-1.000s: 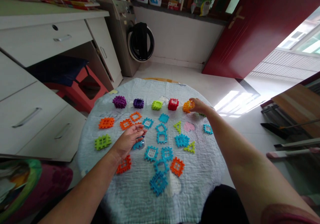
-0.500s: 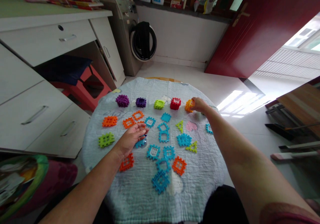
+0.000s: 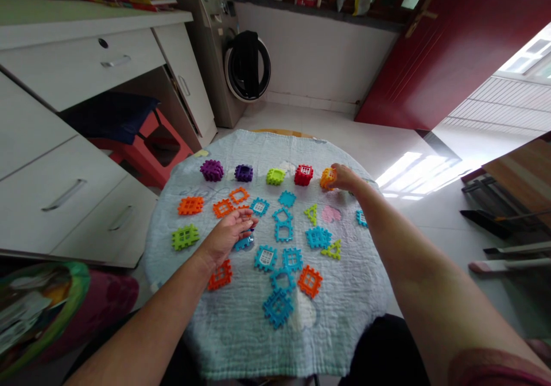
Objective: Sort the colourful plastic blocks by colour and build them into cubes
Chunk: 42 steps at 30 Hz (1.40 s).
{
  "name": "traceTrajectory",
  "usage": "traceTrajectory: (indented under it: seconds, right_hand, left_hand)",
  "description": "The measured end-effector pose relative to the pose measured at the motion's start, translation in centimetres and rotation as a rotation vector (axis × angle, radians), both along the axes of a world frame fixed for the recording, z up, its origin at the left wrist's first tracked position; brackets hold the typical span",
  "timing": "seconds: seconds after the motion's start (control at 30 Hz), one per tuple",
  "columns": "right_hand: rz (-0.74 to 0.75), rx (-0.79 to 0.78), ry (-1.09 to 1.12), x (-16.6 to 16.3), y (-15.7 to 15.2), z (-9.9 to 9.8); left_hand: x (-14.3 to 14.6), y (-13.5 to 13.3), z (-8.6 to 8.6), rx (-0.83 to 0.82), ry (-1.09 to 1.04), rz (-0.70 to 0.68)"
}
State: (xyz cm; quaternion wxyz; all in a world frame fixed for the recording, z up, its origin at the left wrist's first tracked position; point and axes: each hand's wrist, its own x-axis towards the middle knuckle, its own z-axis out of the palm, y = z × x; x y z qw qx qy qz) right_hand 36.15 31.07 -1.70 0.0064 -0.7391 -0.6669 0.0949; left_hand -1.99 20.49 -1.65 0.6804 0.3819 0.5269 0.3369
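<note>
On the cloth-covered table (image 3: pixel 327 328), my right hand (image 3: pixel 345 176) reaches to the back right, its fingers closed around the yellow-orange interlocking building blocks (image 3: pixel 328 178). My left hand (image 3: pixel 232 231) hovers at mid-left with loosely bent fingers apart, and I see nothing clearly held in it. Partly hidden below its fingertips is a blue building block (image 3: pixel 244 242). In the back row beside the yellow blocks stand red blocks (image 3: pixel 303 174), a lime green block (image 3: pixel 275 176), a dark purple stack (image 3: pixel 244 172) and a magenta-purple stack (image 3: pixel 212 170).
Blue frame pieces (image 3: pixel 283 231), orange pieces (image 3: pixel 190 205) and green triangles (image 3: pixel 333 249) lie spread over the cloth. Behind the table is a washing machine (image 3: pixel 215 59) with its door open. A red stool (image 3: pixel 150 151) and a bin (image 3: pixel 107 288) are at the left.
The view has shifted slightly. My right hand stays at the yellow-orange blocks, and my left hand stays above the blue block with almost the same finger shape.
</note>
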Motion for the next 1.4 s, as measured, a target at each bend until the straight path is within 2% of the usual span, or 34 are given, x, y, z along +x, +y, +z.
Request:
traceTrajectory:
  seconds: [0.13,0.3,0.37,0.57,0.67,0.77,0.93,1.23,1.4]
  right_hand:
    - [-0.065,0.104,0.067,0.1,-2.2,1.1]
    - [-0.018,0.221,0.11,-0.5,-7.7,2.1]
    - [0.023,0.177,0.148,-1.4,-10.5,2.0]
    - [0.032,-0.122,0.204,-5.4,-18.7,0.2]
    - [0.02,-0.113,0.148,-6.7,-21.1,-0.6]
    - [-0.019,-0.114,0.115,-7.2,-21.7,-1.1]
    - [-0.055,-0.191,0.07,-7.2,-20.7,-1.2]
    - [0.04,-0.326,0.022,-5.9,-20.1,-0.8]
    - [0.046,-0.262,0.039,-5.6,-19.6,-0.1]
  left_hand:
    - [-0.1,0.3,-0.4,0.038,0.03,-0.021]
    - [0.2,0.7,-1.2,0.167,0.148,-0.046]
    - [0.4,0.7,-1.7,0.227,0.189,-0.063]
    - [0.0,0.8,-2.7,0.41,0.319,-0.113]
    - [-0.3,1.0,-2.8,0.438,0.36,-0.113]
    - [-0.5,1.1,-2.7,0.455,0.38,-0.122]
    - [-0.4,1.1,-2.7,0.5,0.42,-0.174]
    - [0.0,0.9,-3.1,0.566,0.436,-0.246]
    - [0.1,0.9,-3.1,0.586,0.464,-0.258]
